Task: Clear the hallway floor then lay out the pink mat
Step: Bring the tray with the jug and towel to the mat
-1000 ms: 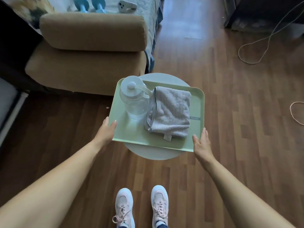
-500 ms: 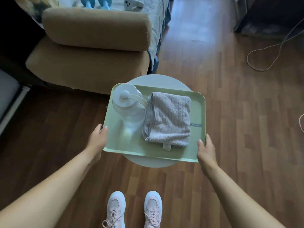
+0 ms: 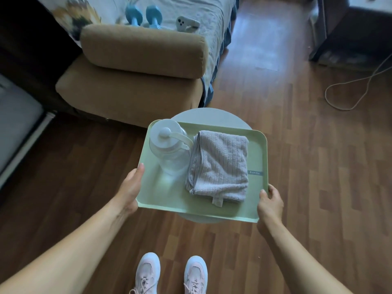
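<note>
A pale green tray (image 3: 169, 196) sits over a small round white table (image 3: 212, 115) in the middle of the wooden floor. On the tray stand a clear water bottle with a white lid (image 3: 167, 145) and, to its right, a folded grey towel (image 3: 218, 164). My left hand (image 3: 131, 187) grips the tray's left edge, thumb on the rim. My right hand (image 3: 270, 202) grips the near right corner. No pink mat is in view.
A brown armchair (image 3: 137, 77) stands just behind the table at the left. Behind it a bed (image 3: 191, 11) holds two blue dumbbells (image 3: 144, 15) and a white phone (image 3: 187, 23). A white cable (image 3: 347, 90) loops on the floor at the right. My shoes (image 3: 171, 274) are below the tray.
Both hands have closed on the tray's edges, the right moving to its near corner. The tray has come up and toward me. The view has tilted up, showing more of the bed.
</note>
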Motion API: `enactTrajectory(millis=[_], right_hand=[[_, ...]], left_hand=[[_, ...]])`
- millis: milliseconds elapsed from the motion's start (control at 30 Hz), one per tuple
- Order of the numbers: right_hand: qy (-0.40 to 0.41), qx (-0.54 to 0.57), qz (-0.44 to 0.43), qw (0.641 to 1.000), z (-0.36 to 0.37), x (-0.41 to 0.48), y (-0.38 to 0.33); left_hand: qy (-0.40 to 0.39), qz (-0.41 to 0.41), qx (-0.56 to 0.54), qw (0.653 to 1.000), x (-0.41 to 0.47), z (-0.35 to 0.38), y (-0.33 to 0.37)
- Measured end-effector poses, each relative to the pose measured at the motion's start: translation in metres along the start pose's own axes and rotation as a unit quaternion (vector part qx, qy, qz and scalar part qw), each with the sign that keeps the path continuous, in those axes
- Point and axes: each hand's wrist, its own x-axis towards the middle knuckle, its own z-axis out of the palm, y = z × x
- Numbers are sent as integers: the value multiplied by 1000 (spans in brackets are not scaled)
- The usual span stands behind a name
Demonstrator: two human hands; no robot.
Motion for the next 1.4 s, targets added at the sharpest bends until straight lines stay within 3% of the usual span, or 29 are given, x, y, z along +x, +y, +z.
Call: enactTrajectory(millis=[333, 567, 967, 1400], right_hand=[[-42, 18, -26, 999, -7, -45, -79], [-108, 35, -41, 993, -15, -97, -151], [-222, -11, -100, 970, -3, -218, -238], [-334, -48, -167, 927, 18, -375, -228]], left_hand=[[10, 23, -54, 998, -78, -33, 46], [-36, 54, -146, 987, -158, -68, 79], [94, 44, -254, 962, -282, -164, 89], [159, 34, -354, 921, -425, -276, 10]])
